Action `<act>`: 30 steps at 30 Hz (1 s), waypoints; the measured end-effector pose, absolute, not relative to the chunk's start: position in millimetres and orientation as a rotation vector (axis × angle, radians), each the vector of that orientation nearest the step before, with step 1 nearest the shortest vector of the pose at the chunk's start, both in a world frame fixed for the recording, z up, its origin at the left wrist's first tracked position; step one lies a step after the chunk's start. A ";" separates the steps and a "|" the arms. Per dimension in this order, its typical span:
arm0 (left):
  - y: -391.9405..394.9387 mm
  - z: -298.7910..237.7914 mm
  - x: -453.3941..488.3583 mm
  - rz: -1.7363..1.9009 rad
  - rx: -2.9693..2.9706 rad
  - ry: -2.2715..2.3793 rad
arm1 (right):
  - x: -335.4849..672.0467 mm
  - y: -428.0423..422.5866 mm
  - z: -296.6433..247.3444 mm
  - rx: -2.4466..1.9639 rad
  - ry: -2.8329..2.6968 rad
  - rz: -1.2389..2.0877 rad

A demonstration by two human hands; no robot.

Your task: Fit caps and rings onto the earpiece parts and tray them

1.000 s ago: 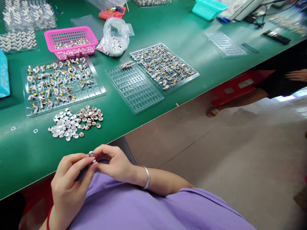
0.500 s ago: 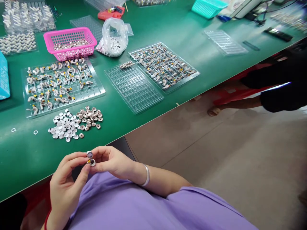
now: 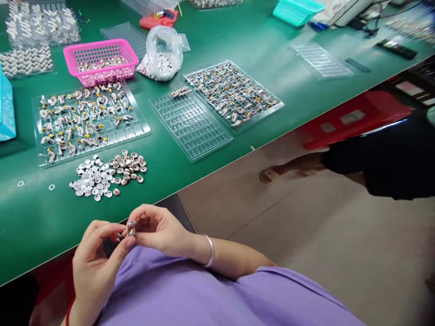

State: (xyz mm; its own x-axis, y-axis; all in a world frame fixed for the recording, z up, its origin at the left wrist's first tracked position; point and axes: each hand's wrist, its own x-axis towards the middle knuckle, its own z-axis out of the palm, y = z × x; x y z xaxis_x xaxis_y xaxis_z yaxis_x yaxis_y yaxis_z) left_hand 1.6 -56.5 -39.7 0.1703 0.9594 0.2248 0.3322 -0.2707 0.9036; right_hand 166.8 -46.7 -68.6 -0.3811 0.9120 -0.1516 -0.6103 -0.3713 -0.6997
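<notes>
My left hand [image 3: 97,258] and my right hand [image 3: 159,228] meet in front of my chest, just below the edge of the green table [image 3: 204,172]. Between their pinched fingertips sit two small round metal parts [image 3: 131,227], one above the other. On the table right above my hands lies a pile of white discs [image 3: 91,179] beside a pile of brownish round caps [image 3: 128,165]. A bangle circles my right wrist.
Clear trays with small parts [image 3: 84,120] [image 3: 233,93] flank an almost empty clear tray [image 3: 190,122]. A pink basket [image 3: 101,59], a plastic bag [image 3: 162,52] and a teal basket [image 3: 295,11] stand behind. Another person in dark clothes [image 3: 384,158] stands by a red stool [image 3: 353,117].
My fingers have drawn the two small parts closer together and slightly lower. The other person at the right has stepped nearer and to the left.
</notes>
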 end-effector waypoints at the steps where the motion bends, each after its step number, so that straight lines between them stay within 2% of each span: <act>1: -56.6 -39.3 1.7 1.112 1.722 1.219 | 166.8 -46.7 -69.0 -0.649 -0.676 1.910; 11: -38.0 -22.3 -8.4 0.796 2.144 0.969 | 169.5 -45.8 -73.3 -0.622 -0.756 2.029; 20: -44.1 -26.3 -6.4 0.852 2.014 1.151 | 171.2 -44.9 -74.4 -0.600 -0.738 2.020; 24: -53.5 -32.0 -7.6 0.951 1.845 1.200 | 170.4 -46.9 -70.7 -0.657 -0.827 1.915; 30: -60.0 -30.9 -5.0 1.029 1.770 1.226 | 175.1 -50.1 -64.3 -0.813 -1.203 1.569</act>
State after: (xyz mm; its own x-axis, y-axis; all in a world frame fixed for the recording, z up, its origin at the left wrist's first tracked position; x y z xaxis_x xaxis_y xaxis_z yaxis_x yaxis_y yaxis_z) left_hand -5.0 -60.0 -30.9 0.2222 0.9541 0.2007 0.3630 -0.2720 0.8912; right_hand 175.1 -50.1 -64.3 -0.3144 0.9482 0.0454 -0.2902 -0.0504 -0.9556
